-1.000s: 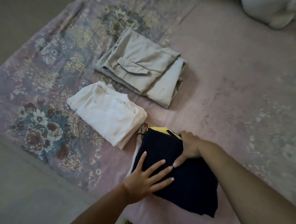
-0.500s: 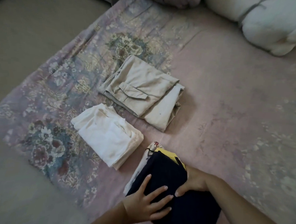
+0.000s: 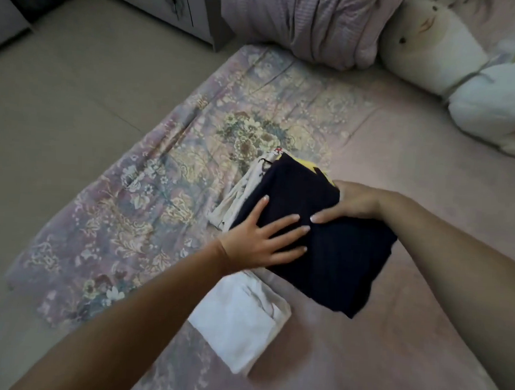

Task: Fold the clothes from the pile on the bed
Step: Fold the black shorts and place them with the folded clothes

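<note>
together, the left hand (image 3: pixel 258 242) presses flat on the dark folded garment (image 3: pixel 322 237) while the right hand (image 3: pixel 354 203) grips its edge.

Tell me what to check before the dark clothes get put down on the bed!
1. Left hand flat on top of the dark garment: ok.
2. Right hand has a grip on the garment's far edge: ok, thumb on top, fingers hidden behind.
3. Printed pale garment and yellow piece stay under the dark one: ok, but both stick out at the far end.
4. Dark garment neatly folded: not ok, its near corner hangs loose.
5. Bare spot on the bed to set it down: ok.
6. White folded garment out of the way: cannot tell, it lies right beside the stack's near edge.
</note>
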Demonstrator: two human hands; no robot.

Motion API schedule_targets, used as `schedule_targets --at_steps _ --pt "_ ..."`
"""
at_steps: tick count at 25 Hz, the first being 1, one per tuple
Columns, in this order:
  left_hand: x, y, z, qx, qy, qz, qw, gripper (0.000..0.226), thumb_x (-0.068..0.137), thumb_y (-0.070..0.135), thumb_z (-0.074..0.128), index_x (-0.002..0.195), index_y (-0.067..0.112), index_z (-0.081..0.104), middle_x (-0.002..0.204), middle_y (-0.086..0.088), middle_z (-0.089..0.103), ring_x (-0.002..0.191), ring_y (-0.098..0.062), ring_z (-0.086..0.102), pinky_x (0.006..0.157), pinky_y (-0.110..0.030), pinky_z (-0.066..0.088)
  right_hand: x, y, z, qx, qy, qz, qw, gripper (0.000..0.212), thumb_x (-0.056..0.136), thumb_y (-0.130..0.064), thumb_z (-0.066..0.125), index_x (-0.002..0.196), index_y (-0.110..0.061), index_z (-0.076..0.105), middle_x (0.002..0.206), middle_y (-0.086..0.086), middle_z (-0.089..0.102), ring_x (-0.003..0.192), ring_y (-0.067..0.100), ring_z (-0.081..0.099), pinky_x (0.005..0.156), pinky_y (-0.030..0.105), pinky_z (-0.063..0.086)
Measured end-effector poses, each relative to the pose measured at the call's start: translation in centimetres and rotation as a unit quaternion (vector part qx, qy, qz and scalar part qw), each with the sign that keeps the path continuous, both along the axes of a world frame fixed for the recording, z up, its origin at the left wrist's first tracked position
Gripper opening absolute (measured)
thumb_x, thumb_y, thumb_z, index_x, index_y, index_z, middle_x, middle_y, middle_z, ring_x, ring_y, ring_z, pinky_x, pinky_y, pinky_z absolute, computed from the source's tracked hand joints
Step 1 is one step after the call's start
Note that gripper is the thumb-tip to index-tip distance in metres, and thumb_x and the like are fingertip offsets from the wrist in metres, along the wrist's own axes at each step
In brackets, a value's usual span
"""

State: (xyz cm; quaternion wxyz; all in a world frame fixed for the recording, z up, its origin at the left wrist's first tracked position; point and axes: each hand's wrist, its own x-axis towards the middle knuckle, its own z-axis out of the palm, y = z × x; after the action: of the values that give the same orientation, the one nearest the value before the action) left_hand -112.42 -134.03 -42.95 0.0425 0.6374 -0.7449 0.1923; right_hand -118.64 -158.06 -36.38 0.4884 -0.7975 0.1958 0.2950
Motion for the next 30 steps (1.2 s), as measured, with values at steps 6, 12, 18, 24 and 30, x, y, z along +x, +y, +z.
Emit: schedule_targets --at_steps 6,12,18,24,30 --pt "4.6 0.6 -4.9 0.296 0.196 0.166 0.92 0.08 0.084 0.067 0.011 0.149 0.026 -0.009 0.156 0.003 -0.018 0.145 -0.015 -0.013 0.112 -0.061 -0.004 3.6 4.9 -9.6 -0.484 0.043 0.003 0.874 0.076 0.091 -0.066 0.02 0.15 -0.02 0.01 0.155 0.012 0.019 0.142 0.034 0.016 0.111 0.059 0.013" --pt "6.1 -1.5 -7.4 0.068 0.24 0.301 0.92 0.053 0.098 0.039 0.021 0.144 0.02 0.037 0.152 -0.003 0.033 0.14 -0.018 0.03 0.11 -0.052 0.028 -0.6 12.0 -12.7 -0.538 -0.14 -0.082 0.827 0.057 0.094 -0.042 0.024 0.148 -0.024 0.028 0.154 0.011 0.026 0.143 0.036 0.019 0.109 0.064 0.009" --pt "6.2 -1.7 -11.8 0.014 0.255 0.293 0.922 0.052 0.097 0.039 0.026 0.145 0.023 0.036 0.153 -0.002 0.03 0.142 -0.016 0.024 0.109 -0.052 0.028 -0.7 11.3 -16.4 -0.529 -0.134 -0.078 0.835 0.057 0.093 -0.045 0.027 0.148 -0.031 0.019 0.155 0.008 0.024 0.143 0.034 0.014 0.109 0.061 -0.002" --pt "3.7 1.2 -6.6 0.022 0.314 0.381 0.869 0.056 0.093 0.042 0.031 0.144 0.019 0.038 0.152 -0.007 0.031 0.142 -0.018 0.021 0.114 -0.048 0.01 -1.9 13.0 -11.8 -0.492 -0.347 -0.018 0.799 0.045 0.095 -0.014 0.042 0.138 -0.002 0.044 0.146 0.019 0.039 0.139 0.031 0.029 0.115 0.052 0.018" --pt "-8.0 12.3 -3.9 0.016 0.522 0.586 0.62 0.071 0.092 0.048 0.039 0.149 0.011 0.019 0.155 -0.016 0.017 0.144 -0.03 0.015 0.117 -0.047 0.014 -7.0 19.8 -9.3 -0.142 0.034 0.053 0.988 0.071 0.094 -0.048 0.044 0.151 -0.023 0.01 0.158 0.0 0.01 0.145 0.017 0.009 0.118 0.035 0.014"
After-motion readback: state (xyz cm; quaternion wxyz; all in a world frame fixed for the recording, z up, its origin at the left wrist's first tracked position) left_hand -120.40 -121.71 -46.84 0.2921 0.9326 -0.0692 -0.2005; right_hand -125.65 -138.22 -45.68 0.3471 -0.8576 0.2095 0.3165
